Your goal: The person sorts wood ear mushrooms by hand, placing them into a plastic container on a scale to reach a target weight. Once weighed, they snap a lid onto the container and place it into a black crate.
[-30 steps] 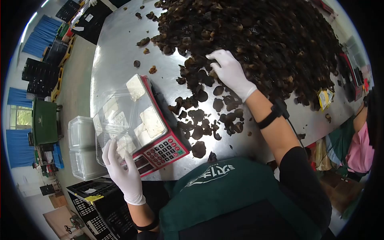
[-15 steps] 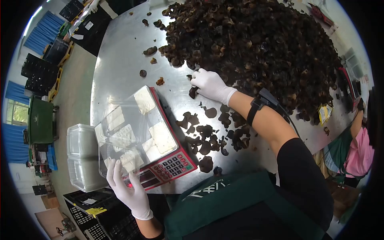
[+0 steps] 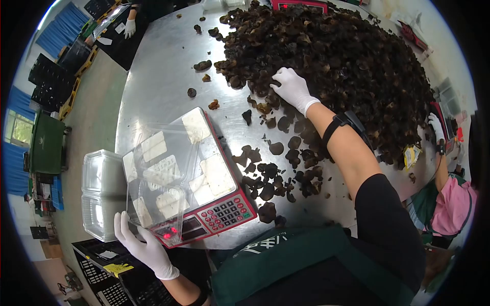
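My right hand [image 3: 293,87], in a white glove, rests with curled fingers at the near edge of a large heap of dark dried fungus [image 3: 337,66]; whatever its fingertips hold is hidden. Beside the lower left corner of a red digital scale [image 3: 219,211], my left hand [image 3: 145,250], also gloved, has its fingers apart with nothing in them. An open clear plastic box [image 3: 161,178] lies tilted on the scale's plate, which bears pale paper labels. Loose fungus pieces [image 3: 265,176] are scattered right of the scale.
Stacked clear boxes [image 3: 102,194] stand left of the scale on the metal table [image 3: 153,92]. Black crates [image 3: 112,275] are below at the left. A co-worker in pink [image 3: 451,206] reaches toward another scale at the right. Another gloved hand [image 3: 129,28] shows at the top left.
My right hand has moved up and right onto the heap. My left hand has moved down and left, away from the clear box. The view has shifted slightly.
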Tool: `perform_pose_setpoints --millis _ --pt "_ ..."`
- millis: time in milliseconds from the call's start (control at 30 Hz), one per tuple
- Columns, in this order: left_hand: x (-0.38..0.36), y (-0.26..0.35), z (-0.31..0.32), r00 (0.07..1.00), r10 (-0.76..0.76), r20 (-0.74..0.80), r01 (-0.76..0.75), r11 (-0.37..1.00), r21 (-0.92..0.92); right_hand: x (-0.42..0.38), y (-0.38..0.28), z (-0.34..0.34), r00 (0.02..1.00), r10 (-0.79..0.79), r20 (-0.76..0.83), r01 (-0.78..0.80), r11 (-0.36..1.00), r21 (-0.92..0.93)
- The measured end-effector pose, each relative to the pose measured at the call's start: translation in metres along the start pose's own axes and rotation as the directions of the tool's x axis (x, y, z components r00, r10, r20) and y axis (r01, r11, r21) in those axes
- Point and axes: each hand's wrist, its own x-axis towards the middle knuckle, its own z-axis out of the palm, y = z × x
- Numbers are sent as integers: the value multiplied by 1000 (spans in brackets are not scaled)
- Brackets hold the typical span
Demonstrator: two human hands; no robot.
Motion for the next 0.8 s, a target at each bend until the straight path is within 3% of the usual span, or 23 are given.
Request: perform_pose_setpoints --millis 33,100,167,200,233,300,333,367,433,600,733,800 --pt "1 -1 2 999 -46 24 46 999 -14 2 1 -3 995 60 82 -60 998 -4" --pt "0 -3 3 996 -74 52 77 995 -57 3 4 -15 989 114 92 -118 992 48" --pt "-3 -6 4 992 -27 122 29 1000 -11 5 10 -34 925 293 240 -366 857 363" --pt "-5 -8 4 989 -13 146 17 999 -28 -3 8 -45 892 249 376 -451 510 733" --pt "-7 -10 5 990 -12 144 18 999 -36 -12 -4 -63 894 253 370 -448 515 730" --pt "-10 -11 8 983 -58 174 81 988 -133 -28 -26 -96 812 295 504 -552 108 827" --pt "-12 -10 10 983 -53 174 78 987 -142 -33 -23 -93 836 206 509 -499 -106 860" --pt "-14 -8 13 987 5 161 18 990 -140 -37 -25 -97 837 213 505 -494 -103 863" --pt "-16 1 14 985 113 128 -99 989 -109 -47 -38 -108 820 -79 567 -514 -537 669" --pt "-23 24 13 972 197 129 -174 970 -169 -50 -83 -114 850 -205 486 -503 -590 631" --pt "-23 25 14 971 209 115 -184 963 -198 -39 -181 -136 833 -188 520 -552 -318 770" --pt "-17 29 13 984 165 72 -144 960 -239 -34 -232 -135 826 -291 482 -541 -171 824"
